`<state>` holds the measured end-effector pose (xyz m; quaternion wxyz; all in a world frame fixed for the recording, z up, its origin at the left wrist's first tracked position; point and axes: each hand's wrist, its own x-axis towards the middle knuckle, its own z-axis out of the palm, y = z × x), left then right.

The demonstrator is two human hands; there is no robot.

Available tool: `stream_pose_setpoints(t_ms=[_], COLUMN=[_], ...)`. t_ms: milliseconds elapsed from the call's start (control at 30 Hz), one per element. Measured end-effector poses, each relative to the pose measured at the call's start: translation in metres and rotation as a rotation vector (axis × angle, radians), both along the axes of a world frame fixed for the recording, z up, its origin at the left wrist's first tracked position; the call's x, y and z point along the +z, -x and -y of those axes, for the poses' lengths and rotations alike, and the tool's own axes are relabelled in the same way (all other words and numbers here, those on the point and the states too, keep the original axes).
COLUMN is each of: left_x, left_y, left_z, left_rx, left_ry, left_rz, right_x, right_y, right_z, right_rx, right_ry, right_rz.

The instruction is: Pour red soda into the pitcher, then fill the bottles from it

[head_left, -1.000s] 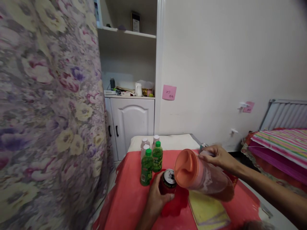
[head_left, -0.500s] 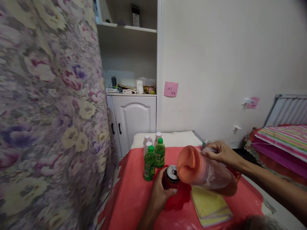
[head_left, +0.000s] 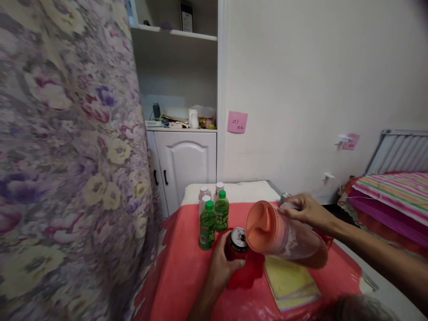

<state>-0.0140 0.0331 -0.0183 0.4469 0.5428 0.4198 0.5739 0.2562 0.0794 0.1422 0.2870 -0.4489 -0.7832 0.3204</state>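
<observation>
Pitcher and can at close quarters, with clock positions read on a dial centred on the can. The left hand (head_left: 224, 262), at 7 o'clock, is closed round the dark can (head_left: 238, 240), which stands near upright. The right hand (head_left: 303, 210), at 2 o'clock, grips the handle of the clear pitcher (head_left: 296, 244); this lies almost on its side at 3 o'clock, its orange lid (head_left: 261, 226) just beside the can's rim, contact uncertain. Judged from these positions, the bringing together is done: both vessels are in hand, lid beside can. No stream is visible between them, and brownish liquid remains towards the pitcher's base; whether any has passed cannot be told. Releasing both vessels remains undone. A red scalloped dish (head_left: 246, 273) lies at 5 o'clock, a yellow cloth-like item (head_left: 290, 283) at 4 o'clock, and green-capped bottles (head_left: 207, 226) stand at 10 and 11 o'clock, all on the red table cover (head_left: 179, 254). Compared with the frame one second earlier, both grips and the pitcher's tilt are essentially unchanged; the chief difference is a slight shift of view, the pink wall note (head_left: 237, 122), at 12 o'clock, now appearing higher
</observation>
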Motion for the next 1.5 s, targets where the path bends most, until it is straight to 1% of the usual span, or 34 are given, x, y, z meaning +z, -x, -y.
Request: stream_pose_setpoints(t_ms=[400,700,1133,1500], left_x=[-0.0070,-0.0041,-0.0046,0.0019], left_y=[0.0023,0.0010,0.0003,0.0002], left_z=[-0.0032,-0.0031,-0.0038,-0.0010], left_rx=[0.004,0.006,-0.002,0.005], left_ry=[-0.011,0.012,-0.001,0.006], left_rz=[0.010,0.007,0.020,-0.008], right_x=[0.0014,0.0034,0.0074,0.0091], right_y=[0.0002,0.0009,0.0026,0.0037], right_z=[-0.0001,0.0011,0.0052,0.0037], right_rx=[-0.001,-0.015,-0.016,-0.037], right_ry=[-0.013,-0.031,-0.004,-0.020], right_rz=[0.020,0.019,0.010,0.035])
